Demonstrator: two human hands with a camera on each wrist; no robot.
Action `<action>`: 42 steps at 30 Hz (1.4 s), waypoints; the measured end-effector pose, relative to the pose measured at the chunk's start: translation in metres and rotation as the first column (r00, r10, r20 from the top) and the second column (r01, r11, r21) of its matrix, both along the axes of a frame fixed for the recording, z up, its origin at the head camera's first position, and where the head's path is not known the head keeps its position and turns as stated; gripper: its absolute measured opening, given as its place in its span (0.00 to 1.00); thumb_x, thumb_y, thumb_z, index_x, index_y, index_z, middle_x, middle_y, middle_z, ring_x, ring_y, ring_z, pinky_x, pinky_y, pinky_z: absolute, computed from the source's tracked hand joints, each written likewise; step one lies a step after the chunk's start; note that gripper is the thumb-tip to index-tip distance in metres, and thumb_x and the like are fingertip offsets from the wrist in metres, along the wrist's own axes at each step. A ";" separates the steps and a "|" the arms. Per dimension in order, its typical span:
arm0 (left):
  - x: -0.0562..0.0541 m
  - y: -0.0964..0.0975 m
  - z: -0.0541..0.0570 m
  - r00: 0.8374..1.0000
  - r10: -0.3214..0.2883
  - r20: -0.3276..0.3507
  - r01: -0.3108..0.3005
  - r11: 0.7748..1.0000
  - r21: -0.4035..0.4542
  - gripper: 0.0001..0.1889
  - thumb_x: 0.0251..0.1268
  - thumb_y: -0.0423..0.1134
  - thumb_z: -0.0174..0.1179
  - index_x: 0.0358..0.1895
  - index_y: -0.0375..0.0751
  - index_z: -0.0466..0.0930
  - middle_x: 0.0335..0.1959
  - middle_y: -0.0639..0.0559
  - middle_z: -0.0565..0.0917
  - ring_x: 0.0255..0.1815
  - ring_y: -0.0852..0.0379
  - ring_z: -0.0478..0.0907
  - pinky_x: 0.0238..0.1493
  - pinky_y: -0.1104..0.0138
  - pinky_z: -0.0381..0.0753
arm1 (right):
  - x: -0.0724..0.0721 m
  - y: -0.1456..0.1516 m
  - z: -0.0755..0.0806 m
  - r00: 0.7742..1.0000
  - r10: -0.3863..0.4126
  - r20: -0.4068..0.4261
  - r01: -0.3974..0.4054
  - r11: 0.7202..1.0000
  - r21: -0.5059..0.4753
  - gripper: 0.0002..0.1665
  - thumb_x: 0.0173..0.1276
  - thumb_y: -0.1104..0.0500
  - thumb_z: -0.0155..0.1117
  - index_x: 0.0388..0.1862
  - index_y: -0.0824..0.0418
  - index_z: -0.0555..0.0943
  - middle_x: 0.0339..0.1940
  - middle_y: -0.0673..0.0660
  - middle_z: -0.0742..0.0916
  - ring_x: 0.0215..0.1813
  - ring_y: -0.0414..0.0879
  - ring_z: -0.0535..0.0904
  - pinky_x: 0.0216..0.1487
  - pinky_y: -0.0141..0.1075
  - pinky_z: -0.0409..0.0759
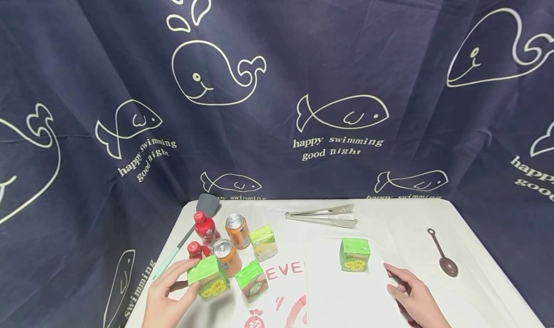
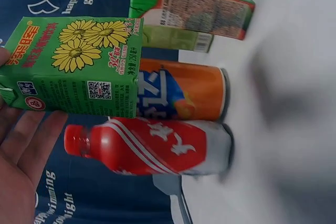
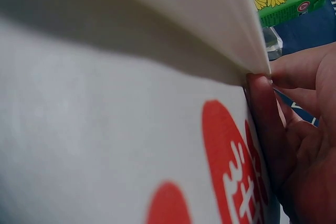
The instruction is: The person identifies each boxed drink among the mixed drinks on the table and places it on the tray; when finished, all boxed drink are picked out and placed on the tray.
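The left hand (image 1: 168, 292), partly closed, pinches a green, yellow-flowered cardboard carton (image 1: 209, 281) between thumb and fingers above the white table's (image 1: 476, 294) near left, while the right hand (image 1: 416, 295) pinches a flat white board's (image 1: 346, 299) right edge, apparently steadying it beneath a matching green carton (image 1: 355, 255).

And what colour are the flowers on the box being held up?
The flowers are yellow, on a green box, best seen in the left wrist view.
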State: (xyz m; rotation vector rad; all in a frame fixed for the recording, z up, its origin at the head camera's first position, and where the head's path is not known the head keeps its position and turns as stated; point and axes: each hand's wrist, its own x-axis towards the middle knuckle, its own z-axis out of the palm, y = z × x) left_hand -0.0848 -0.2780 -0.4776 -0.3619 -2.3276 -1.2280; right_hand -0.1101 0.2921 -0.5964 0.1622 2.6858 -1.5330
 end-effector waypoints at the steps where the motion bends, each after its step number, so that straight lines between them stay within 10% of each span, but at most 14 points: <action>1: -0.001 0.001 0.001 1.000 -0.005 -0.003 0.005 1.000 -0.003 0.28 0.49 0.17 0.75 0.57 0.36 0.86 0.54 0.46 0.87 0.55 0.66 0.81 0.39 0.70 0.89 | 0.000 0.000 0.000 1.000 0.003 -0.009 -0.003 1.000 0.007 0.32 0.72 0.64 0.69 0.73 0.66 0.75 0.53 0.60 0.79 0.28 0.42 0.73 0.21 0.35 0.78; 15: -0.020 0.019 0.007 0.986 -0.083 -0.145 0.089 0.995 0.039 0.29 0.43 0.15 0.75 0.55 0.33 0.87 0.52 0.39 0.86 0.48 0.61 0.82 0.40 0.74 0.87 | 0.001 0.001 -0.001 0.999 0.010 -0.035 -0.010 1.000 0.000 0.31 0.73 0.64 0.68 0.73 0.66 0.75 0.54 0.60 0.79 0.27 0.42 0.73 0.20 0.35 0.78; 36: -0.045 0.085 0.011 0.959 -0.251 -0.133 0.261 0.964 0.060 0.30 0.46 0.20 0.73 0.57 0.44 0.87 0.53 0.47 0.87 0.53 0.54 0.84 0.43 0.68 0.88 | 0.000 -0.001 -0.001 0.999 -0.014 0.048 0.014 1.000 -0.004 0.33 0.73 0.64 0.67 0.75 0.65 0.73 0.56 0.60 0.78 0.29 0.43 0.73 0.21 0.35 0.78; 42: -0.049 0.106 0.008 0.925 -0.363 -0.108 0.375 0.918 0.128 0.30 0.48 0.18 0.70 0.57 0.42 0.86 0.54 0.44 0.86 0.52 0.51 0.84 0.40 0.59 0.91 | 0.000 -0.001 0.000 0.999 -0.017 0.038 0.018 1.000 -0.019 0.33 0.72 0.65 0.68 0.75 0.65 0.73 0.56 0.60 0.78 0.27 0.43 0.72 0.19 0.36 0.77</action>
